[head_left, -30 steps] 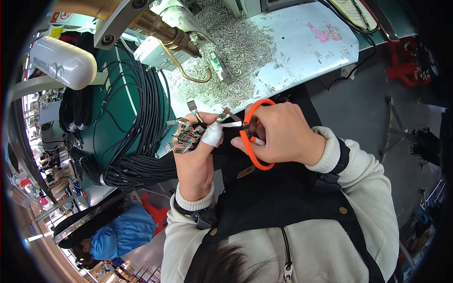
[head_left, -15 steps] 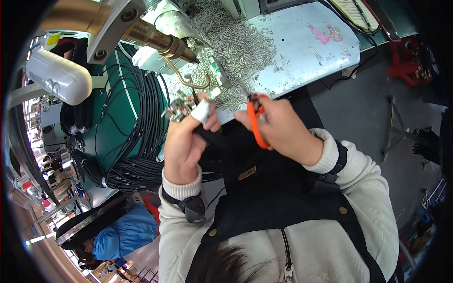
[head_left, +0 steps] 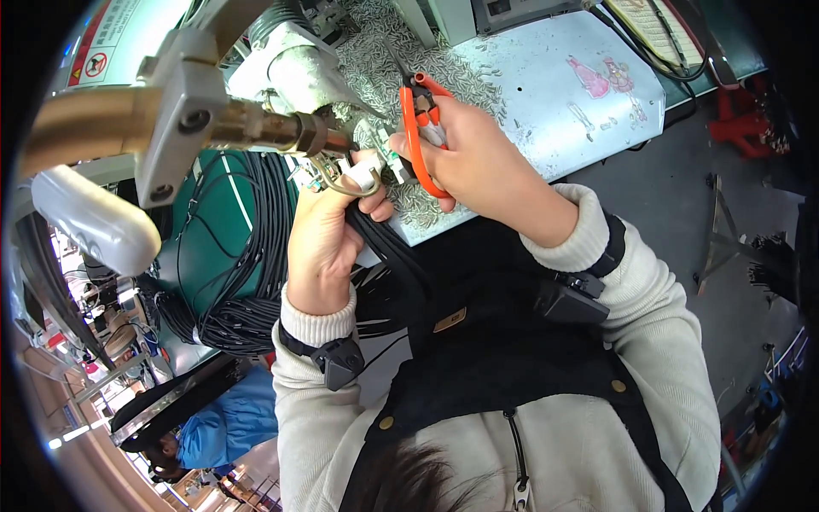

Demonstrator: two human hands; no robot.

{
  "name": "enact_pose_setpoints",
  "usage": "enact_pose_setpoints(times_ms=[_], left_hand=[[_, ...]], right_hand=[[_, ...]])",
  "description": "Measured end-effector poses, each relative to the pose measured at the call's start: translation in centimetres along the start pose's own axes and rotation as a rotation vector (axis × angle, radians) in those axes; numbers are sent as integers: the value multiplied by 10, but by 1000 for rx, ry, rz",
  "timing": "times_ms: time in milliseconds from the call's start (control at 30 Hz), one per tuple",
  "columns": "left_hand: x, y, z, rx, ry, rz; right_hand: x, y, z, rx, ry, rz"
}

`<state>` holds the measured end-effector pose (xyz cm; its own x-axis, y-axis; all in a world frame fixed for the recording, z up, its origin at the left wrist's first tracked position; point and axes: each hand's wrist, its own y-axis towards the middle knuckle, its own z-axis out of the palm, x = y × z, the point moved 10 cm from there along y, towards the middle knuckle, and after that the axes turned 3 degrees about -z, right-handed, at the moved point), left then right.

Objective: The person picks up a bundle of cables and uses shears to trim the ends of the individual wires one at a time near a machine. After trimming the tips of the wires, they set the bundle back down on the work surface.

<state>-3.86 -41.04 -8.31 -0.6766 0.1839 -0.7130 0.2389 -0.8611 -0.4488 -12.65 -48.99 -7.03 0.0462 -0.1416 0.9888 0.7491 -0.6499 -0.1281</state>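
Observation:
My left hand [head_left: 324, 243] is closed around a bundle of black cables [head_left: 394, 247], with white wrapping on a finger. Cable ends with small metal and green-white connectors [head_left: 309, 175] stick out above its fingers, under a brass nozzle [head_left: 337, 141]. In my right hand [head_left: 482, 158] are pliers with orange handles [head_left: 413, 141], their dark jaws pointing up and away over the loose metal bits. The right thumb and fingertips are close to a small green-and-white block [head_left: 391, 154] beside the left hand; whether they touch it I cannot tell.
Many small metal pieces [head_left: 473, 81] cover part of the light metal plate [head_left: 546, 94]. A large coil of black cable [head_left: 256, 299] lies on the green mat at left. The machine arm [head_left: 183, 119] and a pale rounded cylinder [head_left: 94, 218] overhang the left side. A person in blue [head_left: 226, 427] is at lower left.
My right hand has moved up and left with the pliers, whose jaws now show over the metal pieces. It is closer to my left hand. The view has shifted slightly.

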Motion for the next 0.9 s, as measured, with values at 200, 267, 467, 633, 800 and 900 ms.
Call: enact_pose_setpoints(times_ms=[200,267,467,633,800,900], left_hand=[[-5,-1,-2,-5,54,35],[-7,0,0,0,80,65],[-7,-1,1,-9,72,78],[-8,0,-2,-10,102,84],[-5,-13,1,-82,167,67],[4,-26,5,-7,34,36]], right_hand=[[8,-4,1,-37,13,-33],[6,-3,1,-29,25,-34],[3,-3,2,-32,20,-66],[4,-5,3,-40,40,-74],[6,-13,5,-22,94,-66],[7,-27,8,19,159,-49]])
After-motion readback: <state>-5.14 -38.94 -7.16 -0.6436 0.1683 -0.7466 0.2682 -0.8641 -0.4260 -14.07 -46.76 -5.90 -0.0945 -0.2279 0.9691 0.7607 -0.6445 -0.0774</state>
